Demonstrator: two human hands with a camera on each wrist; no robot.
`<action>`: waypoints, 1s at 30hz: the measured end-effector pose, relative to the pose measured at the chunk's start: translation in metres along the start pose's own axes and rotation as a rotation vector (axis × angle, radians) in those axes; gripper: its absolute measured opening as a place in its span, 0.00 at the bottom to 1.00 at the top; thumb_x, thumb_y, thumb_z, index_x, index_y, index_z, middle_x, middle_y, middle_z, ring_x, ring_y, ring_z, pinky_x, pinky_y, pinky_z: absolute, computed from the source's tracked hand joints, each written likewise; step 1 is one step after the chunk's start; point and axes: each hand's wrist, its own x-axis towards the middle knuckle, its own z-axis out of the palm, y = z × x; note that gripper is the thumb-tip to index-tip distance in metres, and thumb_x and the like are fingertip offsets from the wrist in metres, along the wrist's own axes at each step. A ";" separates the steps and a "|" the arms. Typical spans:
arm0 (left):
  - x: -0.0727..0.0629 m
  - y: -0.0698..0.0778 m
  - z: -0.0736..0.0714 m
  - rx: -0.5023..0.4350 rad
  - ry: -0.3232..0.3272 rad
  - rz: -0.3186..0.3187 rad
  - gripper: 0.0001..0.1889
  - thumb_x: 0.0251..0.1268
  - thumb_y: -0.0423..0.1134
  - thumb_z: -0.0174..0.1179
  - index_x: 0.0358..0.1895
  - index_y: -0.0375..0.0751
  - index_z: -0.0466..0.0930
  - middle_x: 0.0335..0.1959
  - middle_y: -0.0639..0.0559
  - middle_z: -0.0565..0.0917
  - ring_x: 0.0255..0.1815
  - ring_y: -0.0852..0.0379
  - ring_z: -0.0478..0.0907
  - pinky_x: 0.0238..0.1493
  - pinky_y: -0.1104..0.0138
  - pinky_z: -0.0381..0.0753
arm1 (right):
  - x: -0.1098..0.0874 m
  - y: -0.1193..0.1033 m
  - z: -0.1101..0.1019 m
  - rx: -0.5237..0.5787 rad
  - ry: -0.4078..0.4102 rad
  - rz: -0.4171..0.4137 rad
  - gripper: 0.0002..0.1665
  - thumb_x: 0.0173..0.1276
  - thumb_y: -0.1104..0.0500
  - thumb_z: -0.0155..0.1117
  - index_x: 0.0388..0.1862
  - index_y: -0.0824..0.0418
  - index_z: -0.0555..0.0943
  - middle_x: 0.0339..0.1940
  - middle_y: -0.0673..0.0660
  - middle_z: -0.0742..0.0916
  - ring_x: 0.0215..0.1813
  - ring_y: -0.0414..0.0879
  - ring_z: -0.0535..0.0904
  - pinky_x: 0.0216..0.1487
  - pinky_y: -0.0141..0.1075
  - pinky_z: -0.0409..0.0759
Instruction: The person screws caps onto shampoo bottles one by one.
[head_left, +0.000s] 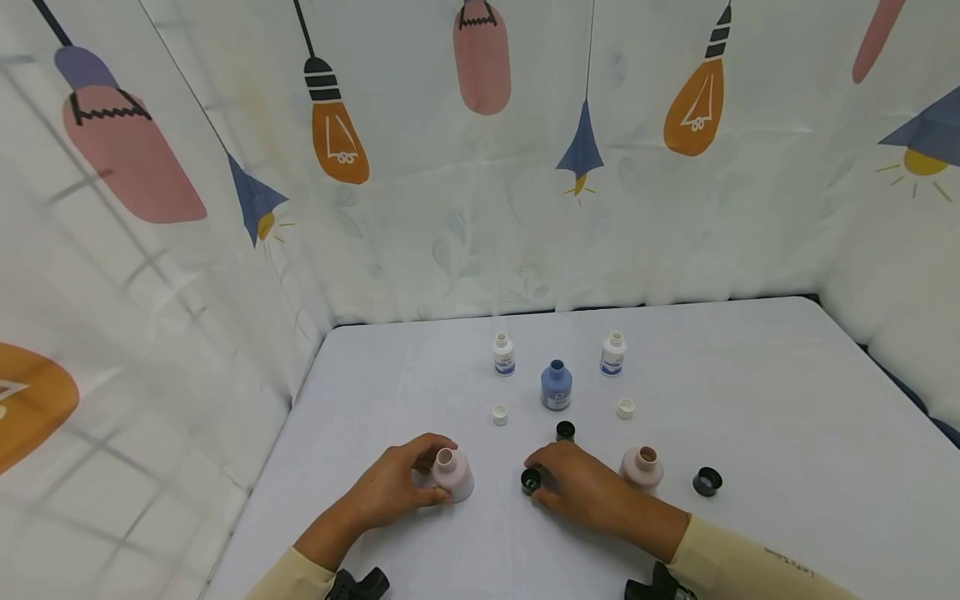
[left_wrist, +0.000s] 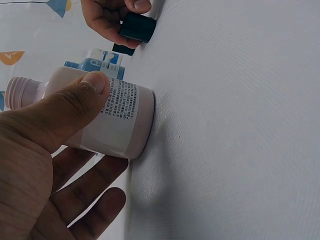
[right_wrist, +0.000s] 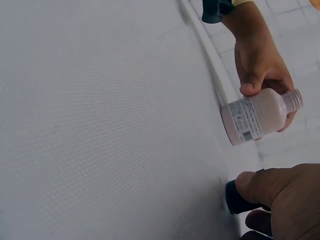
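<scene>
- White table (head_left: 765,392): bottles stand before you.
- Your left hand (head_left: 393,487), half open, grips a pink bottle (head_left: 455,478).
- Your right hand (head_left: 573,487), nearly closed, pinches a black cap (head_left: 530,482) on the table.
- The pink bottle stands uncapped, nearer the left edge than the right.
- A blue bottle (head_left: 556,392) stands farther back.
- Two white bottles (head_left: 504,357) stand nearest the far edge.
</scene>
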 end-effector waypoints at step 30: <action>0.006 0.000 0.001 -0.036 0.001 -0.012 0.33 0.52 0.53 0.79 0.62 0.58 0.76 0.55 0.63 0.84 0.52 0.60 0.83 0.58 0.48 0.78 | 0.012 -0.018 -0.023 -0.045 0.082 0.051 0.22 0.64 0.50 0.76 0.55 0.49 0.81 0.42 0.48 0.87 0.41 0.39 0.82 0.37 0.34 0.81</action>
